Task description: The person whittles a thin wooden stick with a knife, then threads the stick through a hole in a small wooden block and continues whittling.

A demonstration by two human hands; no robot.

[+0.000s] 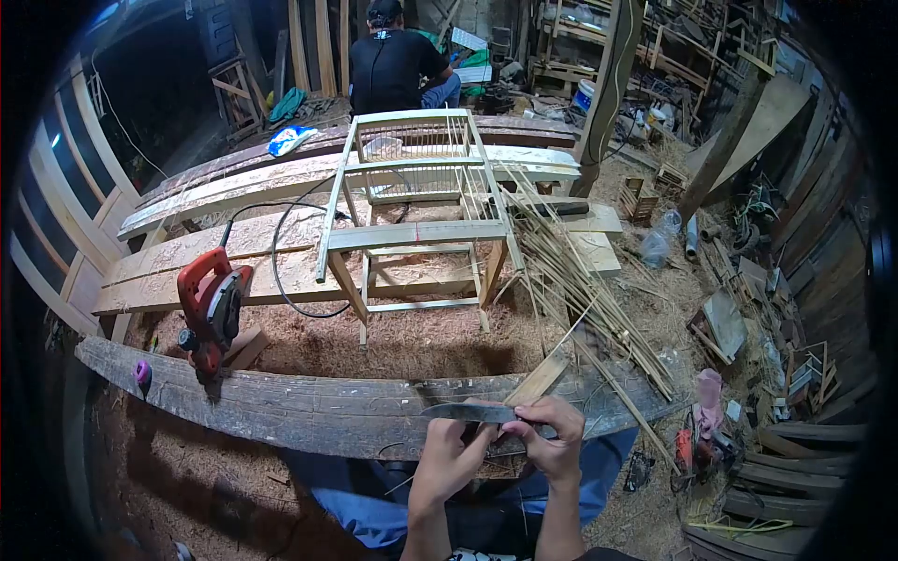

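Observation:
My right hand (pixel 552 435) is closed around the handle of a knife (pixel 468 411), its blade pointing left. My left hand (pixel 449 460) is closed just below the blade, on what looks like a thin bamboo stick (pixel 578 325) that slants up to the right. Under the knife a small flat piece of wood (pixel 541 378) lies at the same slant across a weathered plank (pixel 355 411). The fingers hide where blade and stick meet.
A wooden frame with thin rods (pixel 416 234) stands ahead, beside a pile of bamboo sticks (pixel 585 280). A red power planer (pixel 213 309) and a purple roll (pixel 142 373) are on the left. Another person (pixel 398 70) sits beyond, back turned. Shavings cover the floor.

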